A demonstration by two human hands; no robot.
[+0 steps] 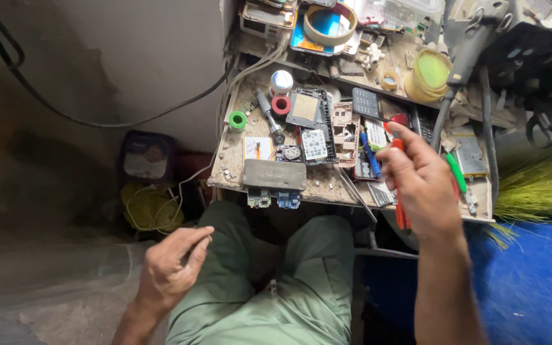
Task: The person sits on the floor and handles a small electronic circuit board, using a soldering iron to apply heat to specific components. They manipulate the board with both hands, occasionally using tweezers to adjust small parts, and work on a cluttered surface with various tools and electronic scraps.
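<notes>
Cluttered small workbench (327, 186) against a grey wall, right hand (423, 185) curled around a red-handled tool (401, 214) over phone parts, left hand (172, 265) low beside the green-trousered knee, fingertips pinched together on something too small to tell, yellow round tub (428, 75) at the back right, red (281, 105) and green (237, 120) tape rolls at the left.

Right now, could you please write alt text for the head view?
A seated person's right hand holds a red-handled tool over a cluttered workbench of dismantled phone parts. Their left hand hangs pinched beside the knee, off the bench.
</notes>
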